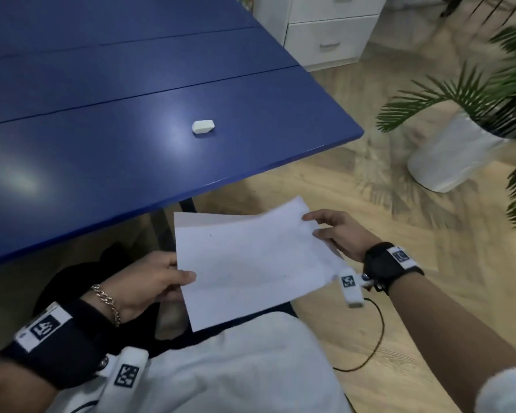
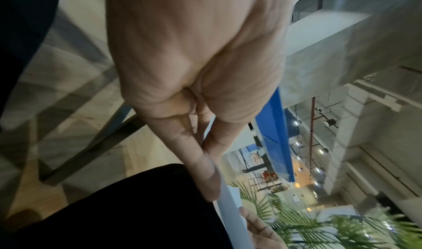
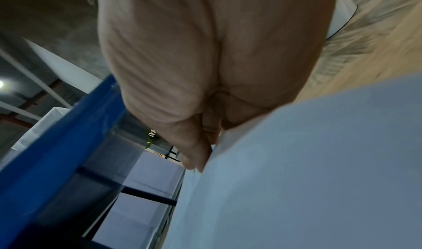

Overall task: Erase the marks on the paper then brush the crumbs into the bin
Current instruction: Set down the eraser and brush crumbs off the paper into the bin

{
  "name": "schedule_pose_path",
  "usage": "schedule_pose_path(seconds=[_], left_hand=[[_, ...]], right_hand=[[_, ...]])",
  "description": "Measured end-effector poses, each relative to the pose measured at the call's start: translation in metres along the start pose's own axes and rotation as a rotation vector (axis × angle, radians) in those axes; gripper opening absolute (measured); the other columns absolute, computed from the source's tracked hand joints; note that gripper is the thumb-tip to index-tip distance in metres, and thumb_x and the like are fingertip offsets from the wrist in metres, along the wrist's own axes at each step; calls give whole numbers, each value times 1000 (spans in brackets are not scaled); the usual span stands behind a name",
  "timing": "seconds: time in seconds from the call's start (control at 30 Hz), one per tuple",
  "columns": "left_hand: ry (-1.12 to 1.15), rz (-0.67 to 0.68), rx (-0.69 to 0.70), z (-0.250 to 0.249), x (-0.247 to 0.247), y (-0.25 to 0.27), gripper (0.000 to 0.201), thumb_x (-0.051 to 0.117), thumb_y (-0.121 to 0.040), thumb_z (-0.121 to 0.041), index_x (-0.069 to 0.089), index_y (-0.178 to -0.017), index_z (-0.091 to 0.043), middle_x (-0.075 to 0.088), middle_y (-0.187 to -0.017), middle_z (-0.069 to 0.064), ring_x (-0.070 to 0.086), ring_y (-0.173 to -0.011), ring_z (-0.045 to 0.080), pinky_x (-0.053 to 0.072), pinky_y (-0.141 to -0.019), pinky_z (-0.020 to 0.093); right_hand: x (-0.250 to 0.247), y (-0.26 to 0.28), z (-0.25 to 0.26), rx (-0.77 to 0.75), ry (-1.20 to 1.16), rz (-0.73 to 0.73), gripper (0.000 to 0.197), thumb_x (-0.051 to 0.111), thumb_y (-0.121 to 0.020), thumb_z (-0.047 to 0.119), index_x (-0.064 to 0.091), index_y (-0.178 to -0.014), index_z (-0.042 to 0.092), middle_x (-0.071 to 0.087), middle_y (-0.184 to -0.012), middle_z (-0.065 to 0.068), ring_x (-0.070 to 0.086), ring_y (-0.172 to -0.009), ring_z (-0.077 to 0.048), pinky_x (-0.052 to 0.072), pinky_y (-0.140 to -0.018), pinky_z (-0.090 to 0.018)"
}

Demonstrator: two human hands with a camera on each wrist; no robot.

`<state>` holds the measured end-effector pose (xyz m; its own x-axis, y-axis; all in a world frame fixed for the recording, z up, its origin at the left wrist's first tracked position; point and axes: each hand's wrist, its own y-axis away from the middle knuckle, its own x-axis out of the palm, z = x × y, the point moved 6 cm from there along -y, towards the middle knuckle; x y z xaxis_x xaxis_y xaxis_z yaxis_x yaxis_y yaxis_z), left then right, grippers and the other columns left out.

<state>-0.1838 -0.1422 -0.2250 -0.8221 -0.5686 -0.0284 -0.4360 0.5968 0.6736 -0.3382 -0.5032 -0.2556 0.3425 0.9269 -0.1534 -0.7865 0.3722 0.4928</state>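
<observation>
A: Where is the sheet of paper (image 1: 251, 263) at this moment?

B: Off the blue table (image 1: 116, 114), held in the air below the table's near edge, over the person's lap. The left hand (image 1: 149, 281) pinches its left edge, thumb on top and fingers under; the left wrist view shows the sheet's edge (image 2: 230, 206) caught between thumb and fingers. The right hand (image 1: 337, 234) grips the right edge the same way, fingers curled onto the far corner

A: And the eraser?

B: The white eraser (image 1: 203, 127) lies alone on the tabletop, well apart from both hands and the paper

A: Any marks left on the sheet?

B: The head view shows a tiny dark speck or two and a faint grey smudge near the middle; whether those are crumbs or pencil cannot be told

A: What about containers, a bin for instance?

B: A dark rounded shape (image 1: 81, 281) sits under the left hand by the table leg; whether it is the bin, and what it holds, cannot be told. To the right a white pot (image 1: 447, 156) stands on the wooden floor (image 1: 325, 180) with a green palm-like plant (image 1: 474, 93) growing in it. A white drawer unit (image 1: 325, 28) stands beyond the table's far corner
</observation>
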Motion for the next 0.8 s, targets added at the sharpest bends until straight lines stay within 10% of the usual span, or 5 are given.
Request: schedule_pose_path(seconds=[0.23, 0.37, 0.7, 0.8], left_hand=[[118, -176, -56, -14, -11, -72, 23, 58, -98, 10, 72, -110, -2, 80, -109, 8, 78, -87, 11, 62, -69, 20], [-12, -194, -75, -32, 2, -98, 24, 49, -99, 13, 60, -81, 1, 66, -59, 8, 62, -44, 5, 45, -42, 11], [-307, -296, -39, -58, 8, -147, 23, 66, -81, 3, 55, -62, -4, 55, -46, -6, 57, -50, 13, 42, -42, 17], [-299, -267, -30, -54, 12, -163, 15, 70, -67, -10, 61, -70, 1, 64, -64, 9, 73, -71, 28, 65, -62, 38]], right_hand=[[-4, -88, -43, 106, 90, -90, 23, 63, -93, 2, 82, -100, 14, 64, -99, -25, 56, -86, -36, 45, -77, -43], [6, -121, -74, 187, 144, -129, 26, 63, -91, 1, 83, -100, 15, 71, -106, -18, 60, -96, -35, 49, -81, -44], [21, -157, -121, 212, 86, -266, 21, 67, -96, 8, 80, -111, 7, 74, -114, -10, 66, -116, -35, 53, -92, -41], [24, -152, -115, 149, 236, -266, 23, 61, -98, 15, 80, -112, 16, 76, -121, -5, 66, -118, -30, 48, -93, -33]])
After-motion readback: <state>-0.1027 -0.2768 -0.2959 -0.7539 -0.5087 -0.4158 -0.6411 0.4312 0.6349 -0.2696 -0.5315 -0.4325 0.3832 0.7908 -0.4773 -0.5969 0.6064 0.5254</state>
